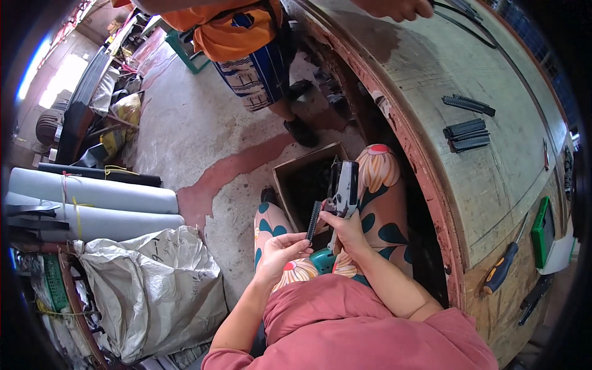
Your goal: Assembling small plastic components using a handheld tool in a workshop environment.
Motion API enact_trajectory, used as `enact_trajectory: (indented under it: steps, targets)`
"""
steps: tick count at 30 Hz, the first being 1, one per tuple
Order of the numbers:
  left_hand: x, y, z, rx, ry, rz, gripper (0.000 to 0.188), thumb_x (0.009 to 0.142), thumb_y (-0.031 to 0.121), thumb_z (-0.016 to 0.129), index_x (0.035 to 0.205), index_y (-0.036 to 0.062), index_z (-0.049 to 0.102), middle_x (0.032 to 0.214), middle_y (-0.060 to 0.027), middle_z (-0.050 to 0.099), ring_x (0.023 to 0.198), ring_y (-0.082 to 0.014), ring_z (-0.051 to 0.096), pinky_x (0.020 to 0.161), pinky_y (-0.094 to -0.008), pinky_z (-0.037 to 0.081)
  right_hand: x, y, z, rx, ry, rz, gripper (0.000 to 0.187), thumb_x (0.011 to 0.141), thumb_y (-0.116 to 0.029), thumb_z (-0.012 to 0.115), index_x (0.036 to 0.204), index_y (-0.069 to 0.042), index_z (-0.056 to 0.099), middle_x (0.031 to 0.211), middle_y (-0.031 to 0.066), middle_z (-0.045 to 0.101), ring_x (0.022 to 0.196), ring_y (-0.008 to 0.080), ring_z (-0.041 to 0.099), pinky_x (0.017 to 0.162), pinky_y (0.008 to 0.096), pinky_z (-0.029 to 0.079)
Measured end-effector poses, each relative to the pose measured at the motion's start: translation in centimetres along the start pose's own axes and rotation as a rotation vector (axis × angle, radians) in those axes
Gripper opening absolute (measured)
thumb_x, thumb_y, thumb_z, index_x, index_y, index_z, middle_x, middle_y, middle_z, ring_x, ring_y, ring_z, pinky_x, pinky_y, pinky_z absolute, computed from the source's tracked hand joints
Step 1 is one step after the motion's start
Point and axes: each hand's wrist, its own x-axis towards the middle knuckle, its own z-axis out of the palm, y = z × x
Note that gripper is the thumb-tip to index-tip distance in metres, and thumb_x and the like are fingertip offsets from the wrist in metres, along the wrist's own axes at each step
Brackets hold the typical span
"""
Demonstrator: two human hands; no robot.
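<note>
In my right hand (pixel 348 234) is a black and silver gun-shaped tool (pixel 348 185), likely a pneumatic stapler, held upright above my lap. My left hand (pixel 280 256) pinches the lower end of a black ridged strip (pixel 314 221). The strip stands nearly upright beside the tool; whether they touch I cannot tell. Just beyond both hands, an open box (pixel 308 159) with dark contents sits on the floor between my knees. More black ridged strips (pixel 467 134) lie in a small pile on the worktable (pixel 425 80), with another bundle (pixel 468 105) farther back.
Across from me stands a person in an orange top (pixel 237 37), one hand (pixel 398 7) over the table. The table also carries a screwdriver (pixel 501 268) and a green case (pixel 542 231). At left are pale rolls (pixel 117 219) and a white sack (pixel 154 283).
</note>
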Motion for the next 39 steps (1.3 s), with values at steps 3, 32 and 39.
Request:
enact_trajectory:
  steps: [3,32,39]
  targets:
    - [-0.1,-0.5,-0.3,0.034,-0.023,-0.002,0.023,0.083,0.007,0.067,0.102,-0.0064,0.061,0.087,-0.0116,0.066,0.077,-0.0176,0.066,0.072,-0.0277,0.055,0.0,0.2,0.0,-0.009,0.031,-0.029,0.018,0.077,-0.004,0.067,0.094,-0.002,0.063,0.087,0.0023,0.063,0.078,0.0101,0.059,0.072,0.0248,0.046]
    - [1.4,5.2,1.1,0.209,0.187,0.328,0.016,0.084,0.007,0.065,0.094,-0.0061,0.062,0.079,-0.0069,0.062,0.069,-0.0107,0.06,0.063,-0.0222,0.051,-0.2,1.8,0.0,-0.212,-0.101,-0.125,0.017,0.079,-0.002,0.064,0.095,-0.002,0.059,0.08,0.0024,0.062,0.071,0.0085,0.058,0.063,0.0226,0.047]
    - [3.6,3.5,0.2,0.006,0.108,0.148,0.026,0.084,0.02,0.067,0.098,-0.0015,0.065,0.082,-0.006,0.064,0.071,-0.012,0.062,0.065,-0.0224,0.05,-0.8,0.1,0.3,-0.177,-0.175,-0.344,0.024,0.079,0.006,0.059,0.101,-0.002,0.058,0.087,0.0018,0.061,0.078,0.0067,0.057,0.071,0.0221,0.047]
